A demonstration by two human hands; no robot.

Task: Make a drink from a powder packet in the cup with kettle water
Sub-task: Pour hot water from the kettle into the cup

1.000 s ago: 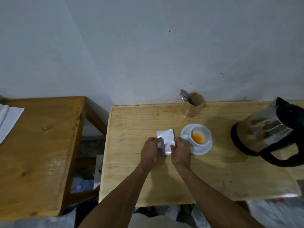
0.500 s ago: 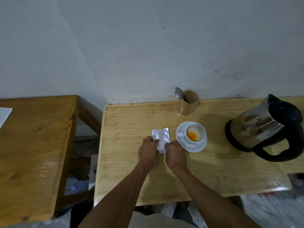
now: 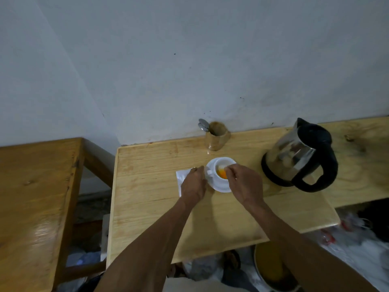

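Left hand (image 3: 193, 184) is pressed flat on the white foil powder packet (image 3: 182, 175). Right hand (image 3: 242, 182) hovers over the white ceramic cup (image 3: 221, 165) between both hands, fingers pinched; can't tell around what. Steel kettle (image 3: 299, 159) sits further right.

left hand (image 3: 193, 184) resting on white packet (image 3: 181, 175), right hand (image 3: 242, 182) over cup (image 3: 221, 171) holding orange powder, kettle (image 3: 299, 159) near

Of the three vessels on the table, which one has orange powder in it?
The white cup on its saucer, between the hands. The wooden holder holds a spoon; the kettle is closed.
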